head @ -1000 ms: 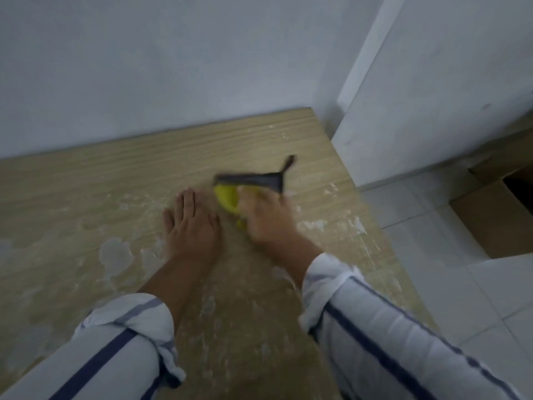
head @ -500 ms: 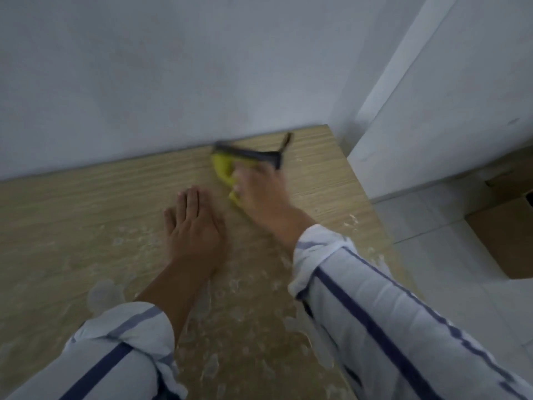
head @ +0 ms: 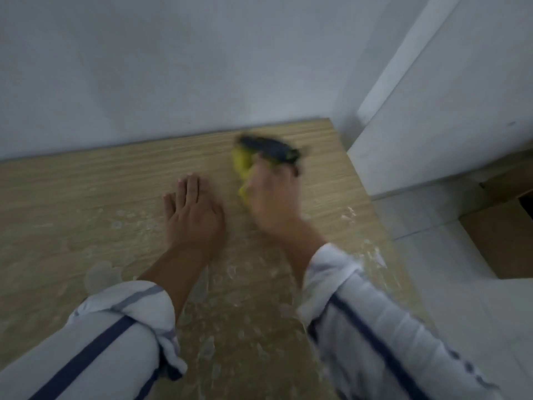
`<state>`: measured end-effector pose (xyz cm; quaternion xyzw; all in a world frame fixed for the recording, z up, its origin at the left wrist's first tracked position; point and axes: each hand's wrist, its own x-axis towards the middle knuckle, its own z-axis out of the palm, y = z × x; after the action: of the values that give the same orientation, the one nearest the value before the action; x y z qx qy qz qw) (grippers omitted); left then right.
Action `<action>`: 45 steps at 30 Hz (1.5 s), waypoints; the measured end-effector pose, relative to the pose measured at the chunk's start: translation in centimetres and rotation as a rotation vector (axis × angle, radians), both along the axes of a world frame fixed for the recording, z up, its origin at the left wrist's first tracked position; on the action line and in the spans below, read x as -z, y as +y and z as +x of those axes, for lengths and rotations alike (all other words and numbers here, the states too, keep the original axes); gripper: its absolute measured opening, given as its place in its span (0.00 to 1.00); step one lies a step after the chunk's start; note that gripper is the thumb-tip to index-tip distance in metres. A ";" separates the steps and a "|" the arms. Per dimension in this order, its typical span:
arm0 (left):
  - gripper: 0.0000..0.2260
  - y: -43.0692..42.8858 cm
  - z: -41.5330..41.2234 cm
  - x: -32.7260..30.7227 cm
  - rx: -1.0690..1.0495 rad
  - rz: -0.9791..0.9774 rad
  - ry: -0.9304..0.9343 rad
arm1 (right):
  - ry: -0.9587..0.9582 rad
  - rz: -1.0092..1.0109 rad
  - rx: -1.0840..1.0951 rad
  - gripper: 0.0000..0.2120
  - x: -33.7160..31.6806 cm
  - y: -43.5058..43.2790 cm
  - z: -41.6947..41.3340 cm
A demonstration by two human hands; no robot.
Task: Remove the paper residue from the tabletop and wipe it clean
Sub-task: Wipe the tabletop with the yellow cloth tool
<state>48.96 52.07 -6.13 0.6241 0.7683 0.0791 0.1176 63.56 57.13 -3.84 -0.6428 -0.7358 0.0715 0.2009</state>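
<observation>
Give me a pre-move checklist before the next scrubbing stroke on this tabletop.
1. Right hand gripping the yellow and dark scrubbing cloth: ok, though blurred.
2. Left hand flat on the tabletop, clear of the cloth: ok.
3. Cloth pressed against the wood: cannot tell, motion blur.
4. Far strip near the wall free of residue: ok, looks clean.
5. Paper residue near the sleeves removed: not ok, whitish patches remain.
6. Residue by the right table edge removed: not ok.
</observation>
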 end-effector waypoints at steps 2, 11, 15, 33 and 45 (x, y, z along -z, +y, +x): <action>0.25 0.0 -0.1 0.0 -0.002 -0.009 -0.029 | -0.066 -0.169 -0.179 0.23 0.5 -5.4 -2.4; 0.23 -4.0 -0.2 -0.8 0.137 0.134 -0.111 | -0.186 -0.366 0.590 0.21 -1.2 -9.0 15.0; 0.24 -8.3 0.4 -1.0 0.144 0.058 -0.104 | -0.147 -0.191 0.221 0.18 -0.7 -12.0 6.9; 0.27 -23.8 -3.3 -1.8 0.058 -0.018 -0.246 | -0.052 -0.397 -0.386 0.26 -0.1 -26.5 -1.9; 0.30 -24.7 10.1 -2.3 -0.034 -0.143 0.019 | -0.063 -0.340 -0.407 0.23 0.4 -25.4 8.0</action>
<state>59.11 27.38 -3.79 0.6017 0.7836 0.0202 0.1534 71.57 31.74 -4.28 -0.5079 -0.8332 0.2133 0.0485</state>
